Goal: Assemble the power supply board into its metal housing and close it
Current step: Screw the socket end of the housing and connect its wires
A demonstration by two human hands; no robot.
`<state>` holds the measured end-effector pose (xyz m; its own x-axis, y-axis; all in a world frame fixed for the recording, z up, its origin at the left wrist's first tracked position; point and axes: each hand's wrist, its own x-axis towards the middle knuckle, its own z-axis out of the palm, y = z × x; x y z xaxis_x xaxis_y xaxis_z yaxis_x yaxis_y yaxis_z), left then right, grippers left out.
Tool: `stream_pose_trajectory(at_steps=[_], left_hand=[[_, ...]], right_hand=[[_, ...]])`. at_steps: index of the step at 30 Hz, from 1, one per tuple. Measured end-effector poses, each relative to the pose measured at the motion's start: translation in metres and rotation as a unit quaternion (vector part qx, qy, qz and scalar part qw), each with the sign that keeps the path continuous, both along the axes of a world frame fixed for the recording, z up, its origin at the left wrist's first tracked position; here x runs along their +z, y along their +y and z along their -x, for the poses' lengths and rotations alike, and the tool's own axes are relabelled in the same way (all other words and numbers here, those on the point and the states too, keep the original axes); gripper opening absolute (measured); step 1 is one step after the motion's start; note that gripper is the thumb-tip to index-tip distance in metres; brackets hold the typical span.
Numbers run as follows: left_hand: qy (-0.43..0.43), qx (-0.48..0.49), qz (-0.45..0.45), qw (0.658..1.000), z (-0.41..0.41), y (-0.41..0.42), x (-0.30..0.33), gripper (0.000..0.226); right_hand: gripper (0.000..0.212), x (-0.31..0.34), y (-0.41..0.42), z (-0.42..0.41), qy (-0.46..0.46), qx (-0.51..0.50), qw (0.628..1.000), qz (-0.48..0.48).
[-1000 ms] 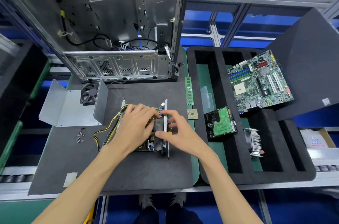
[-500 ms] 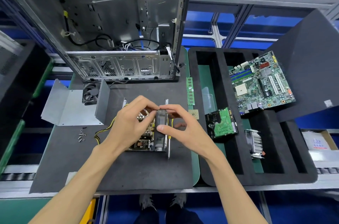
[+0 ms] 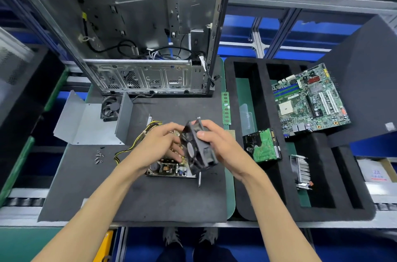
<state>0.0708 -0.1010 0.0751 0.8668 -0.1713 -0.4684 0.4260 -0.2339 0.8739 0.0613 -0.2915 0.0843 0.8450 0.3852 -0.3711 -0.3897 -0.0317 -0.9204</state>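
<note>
The power supply board lies in its shallow metal housing base on the dark mat, with yellow and black cables trailing left. My right hand grips a black square fan, lifted and tilted above the board's right side. My left hand rests on the board with its fingers touching the fan's left edge. The bent grey metal cover sits at the mat's left. Small screws lie loose near it.
An open computer case stands at the back. A second fan lies by the cover. A memory stick lies on the mat's right edge. The black foam tray on the right holds a hard drive, heatsink and motherboard.
My right hand has lifted the black fan up off the housing's right side and tilted it. My left hand stayed on the board.
</note>
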Motion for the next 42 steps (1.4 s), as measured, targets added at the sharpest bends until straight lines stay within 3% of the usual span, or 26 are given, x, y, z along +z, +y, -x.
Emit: stream_pose_trajectory(at_steps=[2,6,9,11,14,20,29,36,42], left_hand=[[0.002,0.005,0.006,1.000,0.000,-0.002,0.001,0.043],[-0.046,0.146,0.069,0.986,-0.006,0.005,0.007,0.041],[-0.108,0.190,0.151,0.964,-0.016,0.013,0.016,0.031],[-0.156,0.212,0.141,0.954,-0.022,0.016,0.018,0.018],[-0.187,0.226,0.105,0.950,-0.029,0.013,0.017,0.023],[-0.149,0.199,0.066,0.966,-0.033,0.000,0.007,0.028],[-0.050,0.211,0.086,0.972,-0.016,-0.004,-0.017,0.024],[-0.087,0.213,-0.021,0.973,-0.012,-0.003,-0.030,0.028],[-0.105,0.211,-0.024,0.972,-0.014,0.003,-0.028,0.028]], right_hand=[[0.026,0.000,-0.003,-0.001,0.022,-0.017,0.999,-0.045],[0.038,0.007,-0.008,-0.005,0.053,-0.056,0.988,-0.135],[0.051,0.009,-0.003,-0.009,0.009,-0.041,0.996,-0.075],[0.046,0.009,-0.001,-0.008,-0.038,-0.019,0.999,-0.014],[0.045,0.005,0.003,-0.006,-0.109,0.003,0.990,0.084],[0.033,-0.011,0.007,-0.011,-0.143,-0.038,0.979,0.144],[0.048,-0.020,0.017,-0.007,-0.155,-0.078,0.968,0.179],[0.029,-0.025,0.040,-0.012,-0.196,-0.082,0.947,0.242],[0.018,-0.031,0.041,-0.014,-0.179,-0.098,0.949,0.240]])
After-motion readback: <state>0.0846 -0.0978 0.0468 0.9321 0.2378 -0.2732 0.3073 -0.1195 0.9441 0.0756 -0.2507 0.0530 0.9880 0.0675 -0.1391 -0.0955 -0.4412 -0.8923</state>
